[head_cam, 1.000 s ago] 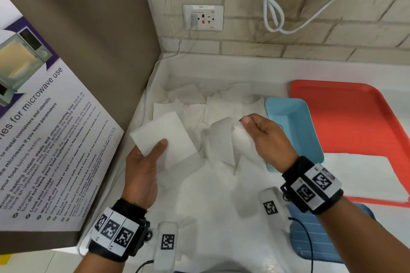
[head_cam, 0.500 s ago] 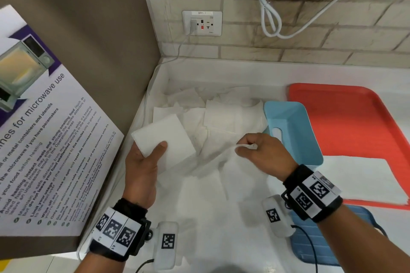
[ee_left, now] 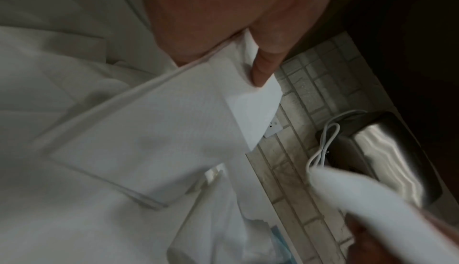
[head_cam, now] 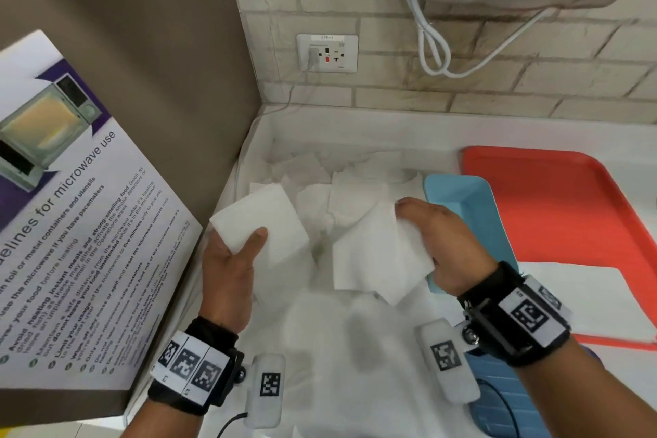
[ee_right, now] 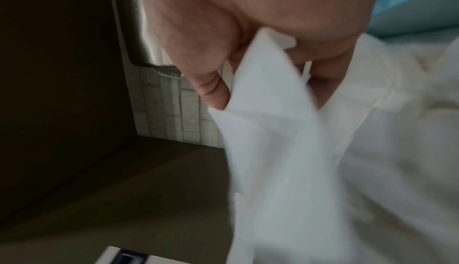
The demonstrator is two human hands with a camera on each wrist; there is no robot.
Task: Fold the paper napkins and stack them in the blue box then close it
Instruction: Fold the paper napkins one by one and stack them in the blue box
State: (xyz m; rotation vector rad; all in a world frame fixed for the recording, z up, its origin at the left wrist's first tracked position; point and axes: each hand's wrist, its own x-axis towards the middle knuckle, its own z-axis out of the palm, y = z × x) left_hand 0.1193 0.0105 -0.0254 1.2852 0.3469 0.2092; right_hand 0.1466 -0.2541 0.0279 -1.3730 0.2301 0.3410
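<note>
We see the left hand (head_cam: 227, 270) holding a folded stack of napkins (head_cam: 261, 224) above the counter, thumb pressed on top and the other fingers underneath (the left wrist view shows the thumb (ee_left: 267, 66) bearing down on the white paper near its corner). The right hand (head_cam: 444, 245) grips a single napkin (head_cam: 377, 256), lifted off the pile and hanging partly unfolded; in the right wrist view the fingers (ee_right: 211, 89) curl round its upper edge, with the sheet blurred below them. The two hands are apart, the loose sheet between them.

Under both hands lies a heap of loose napkins (head_cam: 341, 195) spread over the white counter (head_cam: 355, 131), reaching back toward the brick wall. The light blue box (head_cam: 473, 210) sits open just right of the right hand, touching the edge of the heap, and we cannot see inside it clearly. Beside it, farther right, is a red tray (head_cam: 561, 210) with a white sheet (head_cam: 586, 295) across its near part. A darker blue lid (head_cam: 505, 395) lies near the right wrist. A microwave poster (head_cam: 71, 242) leans at the left.
</note>
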